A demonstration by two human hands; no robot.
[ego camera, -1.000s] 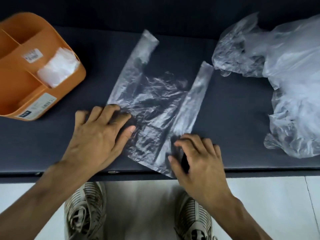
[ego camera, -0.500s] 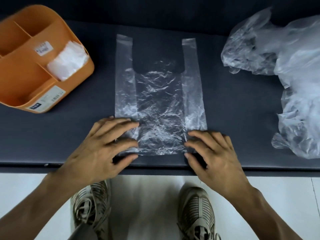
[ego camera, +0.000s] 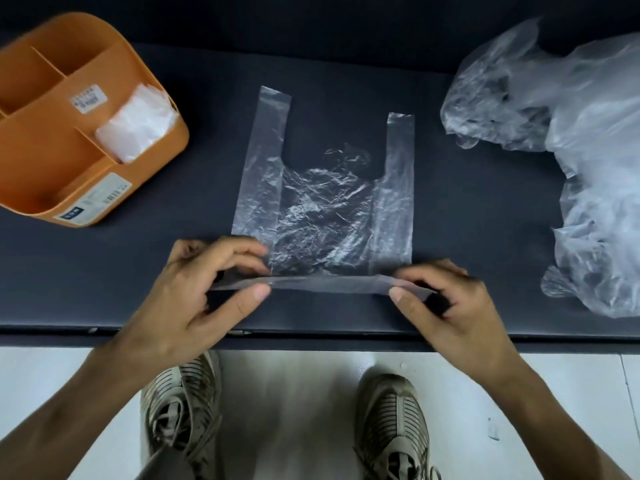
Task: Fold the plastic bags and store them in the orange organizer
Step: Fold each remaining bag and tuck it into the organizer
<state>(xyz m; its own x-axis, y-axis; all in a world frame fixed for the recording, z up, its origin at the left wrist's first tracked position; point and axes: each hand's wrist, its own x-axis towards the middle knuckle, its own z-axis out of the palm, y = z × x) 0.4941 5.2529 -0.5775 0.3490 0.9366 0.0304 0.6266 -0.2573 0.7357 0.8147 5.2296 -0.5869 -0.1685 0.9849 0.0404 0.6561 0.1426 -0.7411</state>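
A clear plastic bag lies flat on the dark table, its two handles pointing away from me. Its near bottom edge is lifted into a narrow strip. My left hand pinches the strip's left end between thumb and fingers. My right hand pinches the right end the same way. The orange organizer stands at the far left, with several compartments. One compartment holds folded plastic bags.
A heap of loose crumpled plastic bags fills the right side of the dark table. The table's front edge runs just below my hands. Below it are the white floor and my two shoes.
The bag went from skewed to flat and straight. My hands went from pressing its bottom corners to pinching and lifting the bottom edge into a narrow strip.
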